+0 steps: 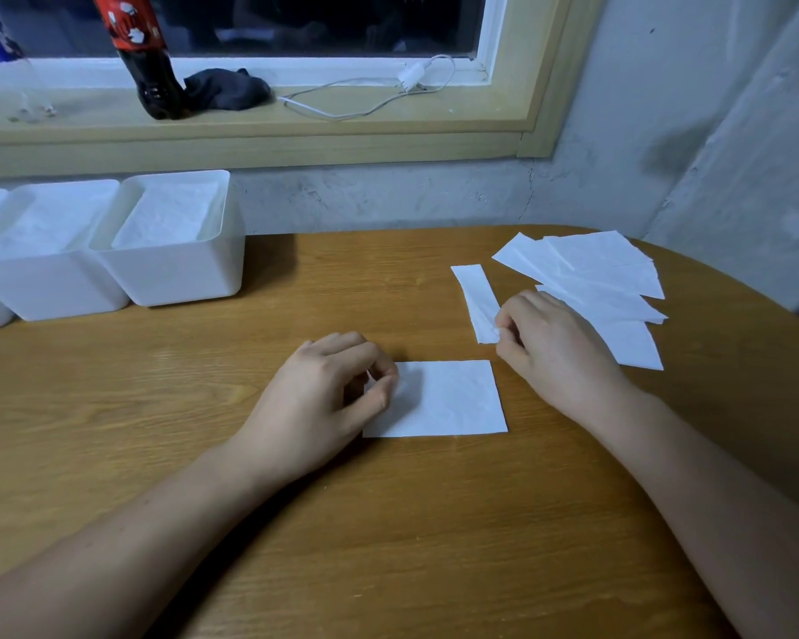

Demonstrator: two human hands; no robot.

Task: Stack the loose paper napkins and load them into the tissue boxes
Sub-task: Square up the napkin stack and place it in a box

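On table [388, 546], left hand [324, 398] pinches napkin [453, 401] edge; right hand [554, 348] pinches strip [478, 302].

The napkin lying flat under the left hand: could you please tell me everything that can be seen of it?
The napkin is a white rectangle of thin, faintly crinkled paper, lying flat near the middle of the wooden table. The left hand covers its left edge, where curled fingers seem to pinch it. It lies apart from the narrow strip that the right hand pinches.
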